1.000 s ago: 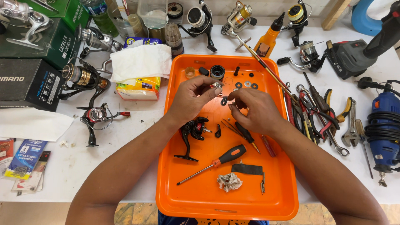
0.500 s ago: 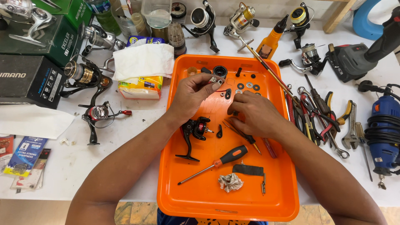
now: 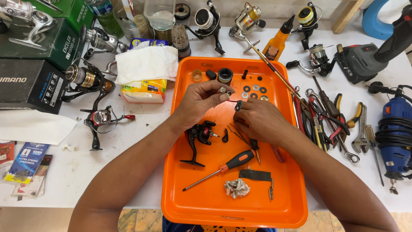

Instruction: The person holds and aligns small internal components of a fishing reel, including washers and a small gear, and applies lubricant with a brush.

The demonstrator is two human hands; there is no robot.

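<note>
Over an orange tray [image 3: 189, 206], my left hand [image 3: 198, 102] pinches a small round metal reel part [image 3: 223, 90] between thumb and fingertips. My right hand [image 3: 261, 121] is just to its right, holding a small black part [image 3: 238, 105] at its fingertips. Below my left hand a stripped black-and-red fishing reel body [image 3: 200, 136] lies in the tray. A red-and-black screwdriver [image 3: 223, 168], a crumpled rag [image 3: 237, 187] and a black flat piece [image 3: 255, 175] lie nearer me. Washers [image 3: 254, 89] and a black spool [image 3: 225, 75] sit at the tray's far end.
Several fishing reels [image 3: 101, 118] ring the tray on the white table. Boxes [image 3: 30, 83] stand at the left, a tissue pack [image 3: 146, 73] beside the tray. Pliers and wrenches [image 3: 334, 124], a blue rotary tool [image 3: 392, 137] and an orange oil bottle [image 3: 278, 43] lie to the right.
Both hands have shifted slightly; my left hand has lifted the small metal part a little higher, and my right hand has drawn back toward me with the black part.
</note>
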